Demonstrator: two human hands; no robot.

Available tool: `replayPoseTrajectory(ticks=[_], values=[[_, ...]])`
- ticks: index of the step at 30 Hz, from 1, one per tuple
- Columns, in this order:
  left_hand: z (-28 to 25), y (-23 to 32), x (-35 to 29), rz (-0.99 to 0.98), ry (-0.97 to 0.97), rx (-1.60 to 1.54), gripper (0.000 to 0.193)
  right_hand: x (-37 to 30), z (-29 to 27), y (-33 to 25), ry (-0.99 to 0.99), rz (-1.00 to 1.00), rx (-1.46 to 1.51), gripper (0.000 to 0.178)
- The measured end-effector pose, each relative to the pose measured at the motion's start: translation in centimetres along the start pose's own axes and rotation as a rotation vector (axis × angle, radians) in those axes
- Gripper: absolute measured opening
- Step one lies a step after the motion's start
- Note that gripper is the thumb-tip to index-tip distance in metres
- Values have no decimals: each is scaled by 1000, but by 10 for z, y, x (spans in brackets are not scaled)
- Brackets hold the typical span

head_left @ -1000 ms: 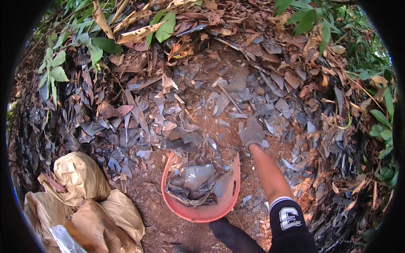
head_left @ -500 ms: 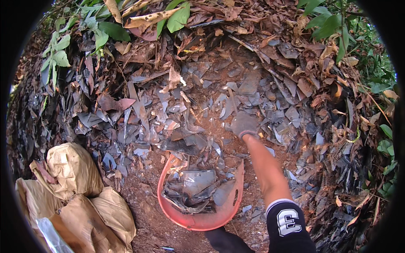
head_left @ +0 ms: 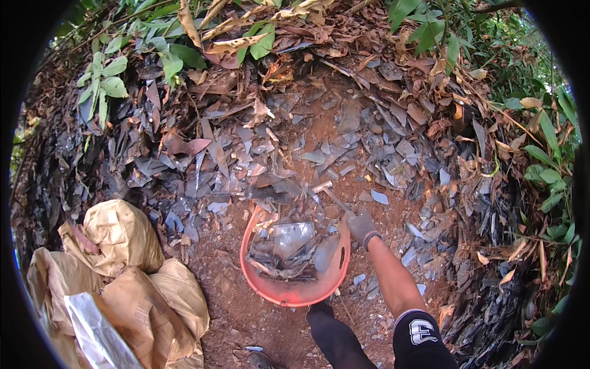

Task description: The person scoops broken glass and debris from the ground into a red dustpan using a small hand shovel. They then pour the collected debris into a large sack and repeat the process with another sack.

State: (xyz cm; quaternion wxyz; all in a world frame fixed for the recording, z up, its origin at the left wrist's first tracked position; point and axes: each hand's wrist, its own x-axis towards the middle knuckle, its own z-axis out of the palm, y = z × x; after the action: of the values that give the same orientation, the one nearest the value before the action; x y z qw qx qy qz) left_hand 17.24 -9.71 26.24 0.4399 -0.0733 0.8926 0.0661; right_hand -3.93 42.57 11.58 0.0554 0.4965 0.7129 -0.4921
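Note:
My right hand (head_left: 362, 226), in a grey glove, is closed round the handle of a short tool with a pale crosswise head (head_left: 322, 186), like a small hoe or hammer. The tool's head rests at or just above broken shards, beyond the mouth of an orange-red scoop-shaped basket (head_left: 295, 296). Inside that basket lie dark, glassy flat pieces (head_left: 294, 238). My hand is just beyond the basket's right rim, near its slot handle. Thin grey shards (head_left: 313, 157) are scattered over the reddish soil ahead. No part of my left hand shows.
Stuffed tan sacks (head_left: 123, 237) stand at the left, with a silvery sheet (head_left: 98, 329) against them. Banks of dark shards (head_left: 485, 215) rise on both sides. Dry leaves and green plants (head_left: 107, 80) edge the far side. My dark-clothed leg (head_left: 335, 338) is below the basket.
My right hand has drawn the tool back toward me, from among the far shards to beside the basket's mouth. The tool's head shows clearly now. The view has shifted a little.

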Motion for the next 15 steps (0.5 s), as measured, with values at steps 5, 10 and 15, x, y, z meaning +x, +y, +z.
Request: replayPoseTrajectory(ticks=[5, 10, 15], values=[[6, -15, -8, 11, 13, 0, 89, -10, 10, 1, 100, -47, -415, 32], [8, -16, -9, 4, 9, -5, 89, 7, 38, -21, 137, 63, -765, 36], [4, -15, -13, -17, -11, 0, 89, 22, 25, -46, 137, -82, -716, 42]])
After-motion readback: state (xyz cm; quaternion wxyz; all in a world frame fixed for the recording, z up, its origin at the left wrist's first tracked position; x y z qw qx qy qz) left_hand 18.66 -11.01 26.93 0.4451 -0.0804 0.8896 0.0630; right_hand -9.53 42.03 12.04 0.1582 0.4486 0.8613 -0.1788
